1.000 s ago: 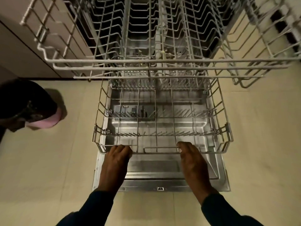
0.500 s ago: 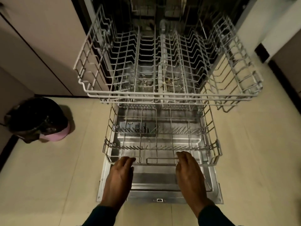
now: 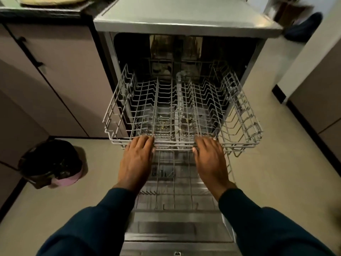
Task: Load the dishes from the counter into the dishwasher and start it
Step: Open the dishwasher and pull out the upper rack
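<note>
Left hand: the left hand [image 3: 136,159] lies palm down on the front rail of the upper rack [image 3: 182,115], left of the rail's middle; its fingers bend over the wire and the thumb tip shows just under the rail, so it grips the rail.
Right hand: the right hand [image 3: 210,159] sits on the same front rail, right of the middle, fingers curled over the wire and thumb tucked below it, gripping too.
Sleeves: both forearms wear dark blue sleeves [image 3: 103,218] that reach to the wrists.
Upper rack: a grey wire basket pulled out of the dishwasher [image 3: 184,21], level, with no dishes visible in it.
Lower rack: the lower rack [image 3: 173,189] is drawn out over the open door [image 3: 177,231], beneath the hands; only bare tines show.
Dishwasher: it stands open, its flat top toward the top of the view, its inside dark.
Desk: the desk [image 3: 36,10] runs along the top left corner, left of the dishwasher, and carries a flat pale round thing [image 3: 53,0] at its edge; blurred, so I cannot tell what it is.
Floor: a pink bin [image 3: 53,165] lined with a black bag stands on the pale floor [image 3: 267,182], left of the dishwasher near the cabinets [image 3: 55,80].
</note>
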